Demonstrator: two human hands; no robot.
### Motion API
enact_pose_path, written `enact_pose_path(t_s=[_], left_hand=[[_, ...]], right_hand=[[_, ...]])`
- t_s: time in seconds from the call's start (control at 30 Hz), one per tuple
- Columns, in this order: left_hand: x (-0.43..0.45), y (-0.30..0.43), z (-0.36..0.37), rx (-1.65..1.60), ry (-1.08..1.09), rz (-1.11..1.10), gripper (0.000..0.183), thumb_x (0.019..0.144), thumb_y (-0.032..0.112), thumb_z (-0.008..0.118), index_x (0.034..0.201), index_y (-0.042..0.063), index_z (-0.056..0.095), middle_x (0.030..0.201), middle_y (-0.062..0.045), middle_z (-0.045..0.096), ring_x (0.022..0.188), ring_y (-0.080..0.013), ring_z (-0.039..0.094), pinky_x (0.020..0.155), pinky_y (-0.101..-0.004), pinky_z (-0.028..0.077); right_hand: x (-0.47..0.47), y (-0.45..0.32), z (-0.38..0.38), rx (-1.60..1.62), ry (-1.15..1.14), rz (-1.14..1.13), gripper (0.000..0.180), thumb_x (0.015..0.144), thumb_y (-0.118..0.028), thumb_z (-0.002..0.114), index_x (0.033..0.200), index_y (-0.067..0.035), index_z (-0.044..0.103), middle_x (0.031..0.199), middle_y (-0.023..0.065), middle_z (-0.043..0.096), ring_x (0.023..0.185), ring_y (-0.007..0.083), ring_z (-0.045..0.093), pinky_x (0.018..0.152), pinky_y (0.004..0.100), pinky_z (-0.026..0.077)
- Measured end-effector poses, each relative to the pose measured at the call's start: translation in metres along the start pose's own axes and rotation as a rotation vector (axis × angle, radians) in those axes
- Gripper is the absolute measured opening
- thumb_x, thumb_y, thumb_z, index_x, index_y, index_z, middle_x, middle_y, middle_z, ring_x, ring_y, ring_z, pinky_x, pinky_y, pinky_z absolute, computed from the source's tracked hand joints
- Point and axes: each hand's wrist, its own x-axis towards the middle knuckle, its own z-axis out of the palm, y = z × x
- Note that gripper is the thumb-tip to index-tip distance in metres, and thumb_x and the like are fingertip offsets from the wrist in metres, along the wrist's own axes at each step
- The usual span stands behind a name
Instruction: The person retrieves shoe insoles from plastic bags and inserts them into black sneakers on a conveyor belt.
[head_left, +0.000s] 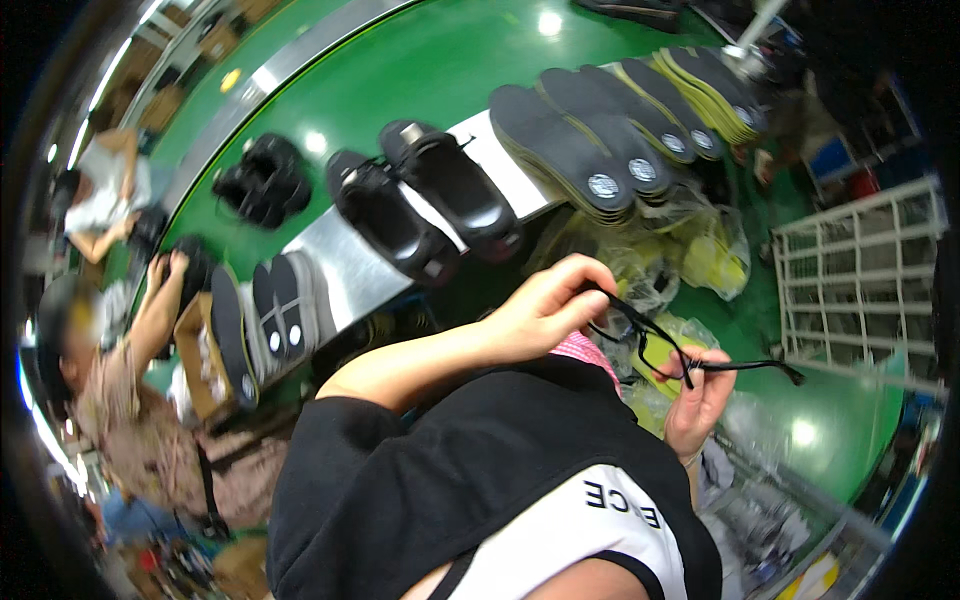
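Note:
Both my hands hold a pair of black-framed eyeglasses (645, 330) in front of my chest. My left hand (551, 304) pinches one side of the frame between thumb and fingers. Near the opposite hinge, my right hand (701, 405) grips the glasses, and that temple sticks out to the right. Beyond my hands, a pair of black shoes (450, 199) stands on a metal ledge (352, 259). Dark insoles with yellow-green edges (566, 150) are stacked along the ledge to the right of the shoes.
Another pair of black shoes (266, 180) rests on the green surface (390, 67). Grey-edged insoles (289, 307) and a cardboard box (202, 360) are at left, beside a co-worker (142, 420). Plastic bags of yellow-green items (705, 255) lie near a white wire rack (855, 292).

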Motion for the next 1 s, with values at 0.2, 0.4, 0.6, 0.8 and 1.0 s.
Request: enact_pose_path(t_s=[0.2, 0.4, 0.6, 0.8, 1.0], left_hand=[[-0.019, -0.037, 0.016, 0.164, 0.031, -0.028, 0.022, 0.085, 0.014, 0.049, 0.104, 0.003, 0.048, 0.088, -0.003, 0.052, 0.078, -0.0085, 0.051, 0.07, -0.0237, 0.044], [-0.015, -0.059, 0.027, 0.246, 0.184, 0.105, 0.018, 0.078, 0.009, 0.056, 0.095, 0.004, 0.055, 0.095, -0.007, 0.051, 0.086, -0.0151, 0.052, 0.07, -0.0249, 0.043], [-0.015, -0.053, 0.014, 0.372, 0.133, 0.16, 0.017, 0.078, 0.006, 0.055, 0.095, 0.004, 0.055, 0.096, -0.007, 0.047, 0.082, -0.0121, 0.05, 0.07, -0.0245, 0.043], [-0.045, -0.043, -0.031, -0.206, 0.156, -0.179, 0.037, 0.087, 0.034, 0.041, 0.098, 0.002, 0.055, 0.094, -0.005, 0.056, 0.078, -0.0126, 0.053, 0.069, -0.0268, 0.045], [-0.093, -0.021, -0.08, -0.251, 0.222, -0.204, 0.037, 0.084, 0.035, 0.046, 0.101, 0.004, 0.055, 0.095, -0.006, 0.057, 0.082, -0.0168, 0.054, 0.07, -0.0295, 0.045]], right_hand=[[-0.023, 0.025, -0.021, 0.222, -0.022, 0.299, 0.021, 0.089, -0.018, 0.039, 0.105, -0.004, 0.04, 0.089, 0.0108, 0.053, 0.071, 0.0154, 0.054, 0.061, 0.0282, 0.047], [-0.012, 0.034, -0.043, 0.348, -0.263, 0.403, 0.028, 0.088, -0.026, 0.041, 0.1, -0.001, 0.045, 0.091, 0.0125, 0.053, 0.072, 0.0224, 0.059, 0.057, 0.031, 0.051], [0.01, 0.021, -0.035, 0.529, -0.387, 0.691, 0.017, 0.082, -0.013, 0.051, 0.092, 0.001, 0.048, 0.107, 0.0145, 0.048, 0.077, 0.0234, 0.06, 0.062, 0.0314, 0.053], [0.023, 0.027, 0.016, 0.483, -0.506, 0.782, 0.011, 0.078, -0.006, 0.054, 0.085, 0.003, 0.052, 0.099, 0.0167, 0.054, 0.067, 0.0176, 0.058, 0.058, 0.0259, 0.05], [0.038, 0.026, 0.077, 0.163, -0.715, 0.683, 0.01, 0.076, -0.005, 0.056, 0.084, 0.0, 0.051, 0.107, 0.0164, 0.052, 0.077, 0.0177, 0.058, 0.063, 0.0276, 0.048]])
